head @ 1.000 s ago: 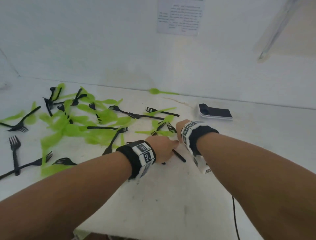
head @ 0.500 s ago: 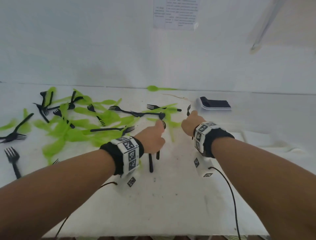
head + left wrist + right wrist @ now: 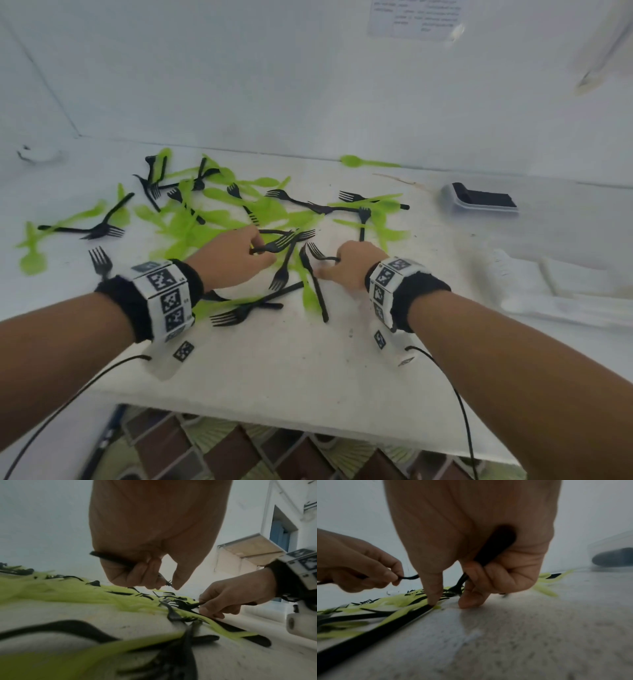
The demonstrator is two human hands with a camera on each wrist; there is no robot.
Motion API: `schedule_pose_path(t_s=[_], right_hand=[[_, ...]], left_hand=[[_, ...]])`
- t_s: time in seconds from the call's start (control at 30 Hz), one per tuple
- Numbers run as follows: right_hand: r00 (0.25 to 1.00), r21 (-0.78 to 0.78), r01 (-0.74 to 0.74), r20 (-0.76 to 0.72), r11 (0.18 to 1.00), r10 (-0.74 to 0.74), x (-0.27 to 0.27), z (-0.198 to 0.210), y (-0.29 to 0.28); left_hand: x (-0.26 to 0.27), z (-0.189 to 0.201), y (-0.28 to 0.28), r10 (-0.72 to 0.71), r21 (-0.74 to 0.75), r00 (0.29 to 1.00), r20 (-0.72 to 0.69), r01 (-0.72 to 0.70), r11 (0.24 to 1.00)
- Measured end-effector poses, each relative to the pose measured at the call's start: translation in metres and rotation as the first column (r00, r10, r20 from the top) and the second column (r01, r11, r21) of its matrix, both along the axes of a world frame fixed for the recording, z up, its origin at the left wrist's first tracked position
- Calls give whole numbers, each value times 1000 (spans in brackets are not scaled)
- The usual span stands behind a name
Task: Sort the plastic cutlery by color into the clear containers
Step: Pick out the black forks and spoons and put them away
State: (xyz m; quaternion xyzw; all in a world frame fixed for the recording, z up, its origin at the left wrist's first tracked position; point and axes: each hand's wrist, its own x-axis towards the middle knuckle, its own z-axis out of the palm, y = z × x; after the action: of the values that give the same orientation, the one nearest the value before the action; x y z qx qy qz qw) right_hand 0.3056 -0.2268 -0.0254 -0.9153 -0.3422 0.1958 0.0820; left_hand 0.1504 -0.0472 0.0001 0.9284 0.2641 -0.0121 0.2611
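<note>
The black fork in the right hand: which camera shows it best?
The right wrist view: the black fork runs through the right hand's curled fingers, handle against the palm, tines down. The head view shows only tines beside that hand. In the left wrist view it is small and blurred.

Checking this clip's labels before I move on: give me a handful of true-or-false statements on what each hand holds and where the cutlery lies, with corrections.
1. The left hand grips a black fork. True.
2. The right hand is empty. False: it holds a black fork in its curled fingers.
3. Green cutlery and black forks lie mixed on the table. True.
4. The clear container at the far right holds green pieces. False: only something dark shows in it.
5. A green spoon lies alone near the back wall. True.
</note>
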Motion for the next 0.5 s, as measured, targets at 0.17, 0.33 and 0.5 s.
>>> schedule_pose_path(t_s=[0.17, 0.33, 0.5], right_hand=[[999, 77, 17, -43, 997, -14, -10, -1, 6], [996, 63, -18, -89, 998, 24, -24, 0, 6], [996, 11, 76, -45, 997, -76, -18, -2, 0]], left_hand=[[4, -13, 6, -221, 160, 974, 48, 211, 964], [14, -15, 23, -403, 360, 907, -122, 419, 834], [24, -19, 19, -513, 432, 838, -187, 539, 723]])
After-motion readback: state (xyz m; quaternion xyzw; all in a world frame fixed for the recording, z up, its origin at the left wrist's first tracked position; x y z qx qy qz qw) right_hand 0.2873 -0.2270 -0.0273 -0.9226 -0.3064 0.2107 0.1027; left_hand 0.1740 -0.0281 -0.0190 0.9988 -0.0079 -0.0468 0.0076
